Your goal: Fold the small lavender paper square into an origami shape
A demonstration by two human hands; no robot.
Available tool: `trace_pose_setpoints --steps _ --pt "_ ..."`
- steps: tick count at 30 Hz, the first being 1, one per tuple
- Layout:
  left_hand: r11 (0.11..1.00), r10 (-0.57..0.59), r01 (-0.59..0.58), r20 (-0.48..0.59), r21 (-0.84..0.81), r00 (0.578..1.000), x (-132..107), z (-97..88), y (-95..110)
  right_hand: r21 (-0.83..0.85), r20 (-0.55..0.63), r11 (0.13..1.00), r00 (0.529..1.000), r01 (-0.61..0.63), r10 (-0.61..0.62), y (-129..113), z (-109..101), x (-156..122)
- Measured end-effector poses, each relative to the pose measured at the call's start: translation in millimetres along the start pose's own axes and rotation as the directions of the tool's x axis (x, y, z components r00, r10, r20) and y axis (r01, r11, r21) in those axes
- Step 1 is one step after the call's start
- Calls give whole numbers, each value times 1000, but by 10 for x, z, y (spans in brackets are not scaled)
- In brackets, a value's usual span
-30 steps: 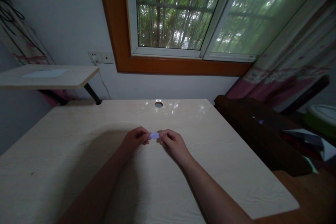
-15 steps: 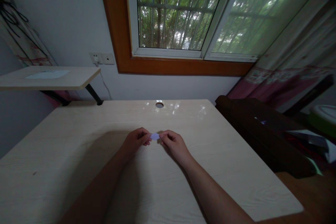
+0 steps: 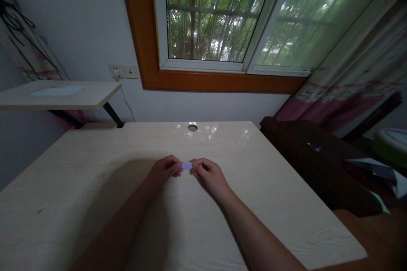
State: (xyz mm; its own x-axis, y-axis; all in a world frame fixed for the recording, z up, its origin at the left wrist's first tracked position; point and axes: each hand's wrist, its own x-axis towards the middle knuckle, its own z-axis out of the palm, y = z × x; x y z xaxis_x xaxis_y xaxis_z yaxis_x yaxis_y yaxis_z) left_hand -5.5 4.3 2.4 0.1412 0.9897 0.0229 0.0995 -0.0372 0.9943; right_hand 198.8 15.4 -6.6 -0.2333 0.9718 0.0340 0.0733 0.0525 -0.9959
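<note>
Left hand (image 3: 164, 169), right hand (image 3: 212, 174): fingertips pinch opposite ends of small lilac piece (image 3: 186, 165), lower middle of frame; two-ended grip likely for steadiness. Wood-grain desk (image 3: 280, 199) beneath. Cable hole (image 3: 192, 128) near frame centre, rearward, presumably clear of working area.

A pale sheet (image 3: 57, 90) lies on the shelf (image 3: 97, 94) left of the window (image 3: 211, 29).

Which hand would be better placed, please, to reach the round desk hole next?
Probably the right hand: it looks closer to the hole, while the left hand sits further left. Both hold the small purple piece.
</note>
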Motion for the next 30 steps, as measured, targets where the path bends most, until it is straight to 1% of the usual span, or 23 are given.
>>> trace_pose_setpoints --steps 7,12,21,30 --pt "1000 7 -7 9 20 1000 -9 14 63 -8 -8 1000 1000 6 -6 12 2 5" --pt "1000 9 -9 5 19 1000 -16 13 61 21 -3 1000 1000 -7 7 47 -4 12" --pt "1000 15 -16 13 27 1000 -5 4 40 18 1 1000 1000 0 0 13 6 4" --pt "1000 5 -5 6 2 1000 5 0 15 53 3 999 1000 -11 11 35 4 5"
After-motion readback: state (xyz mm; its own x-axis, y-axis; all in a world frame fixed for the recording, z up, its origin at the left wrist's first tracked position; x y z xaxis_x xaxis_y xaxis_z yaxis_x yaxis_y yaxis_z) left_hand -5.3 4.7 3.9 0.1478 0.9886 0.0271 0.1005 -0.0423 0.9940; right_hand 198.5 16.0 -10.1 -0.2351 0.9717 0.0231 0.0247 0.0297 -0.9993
